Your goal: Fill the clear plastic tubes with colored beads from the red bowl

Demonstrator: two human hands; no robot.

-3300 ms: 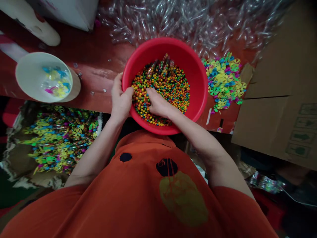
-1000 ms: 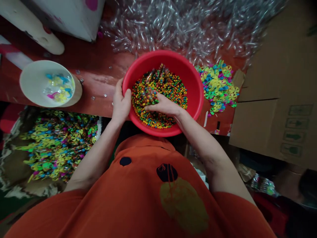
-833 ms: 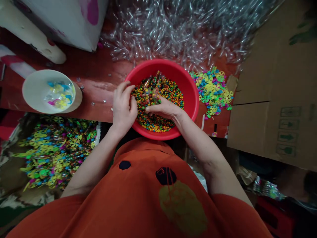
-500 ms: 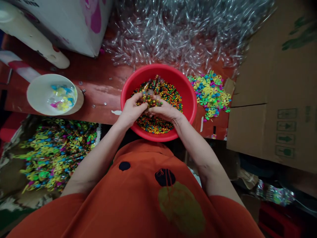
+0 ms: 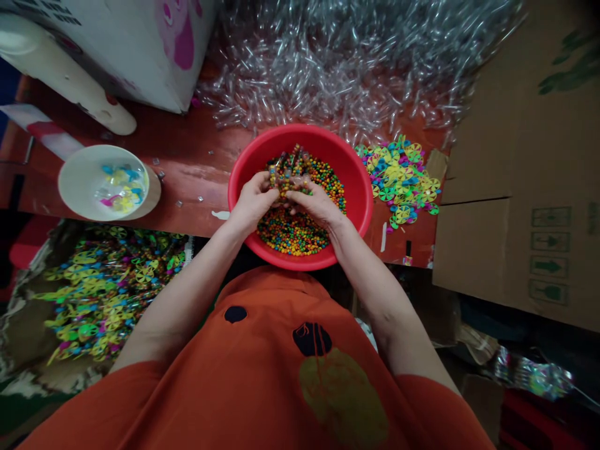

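1. Your left hand (image 5: pixel 253 203) and right hand (image 5: pixel 315 203) meet over the middle of the red basin (image 5: pixel 360 187), forearms slanting in from either side of your body.
2. Both hands are closed together on a bundle of bead-filled tubes (image 5: pixel 288 177), fingers curled about its lower end (the tubes stick out away from you).
3. The bundle is held just above the coloured beads (image 5: pixel 290 228) that fill the basin's floor.
4. The basin sits at the table (image 5: pixel 187 150) edge nearest you, its near rim overhanging.
5. To its right, a heap of pinwheel caps (image 5: pixel 400 178) lies just beside it, then a cardboard box (image 5: pixel 515 187).
6. Beyond it lies a pile of clear tubes (image 5: pixel 351 69); bare table is to the left, up to the white bowl (image 5: pixel 75 181).
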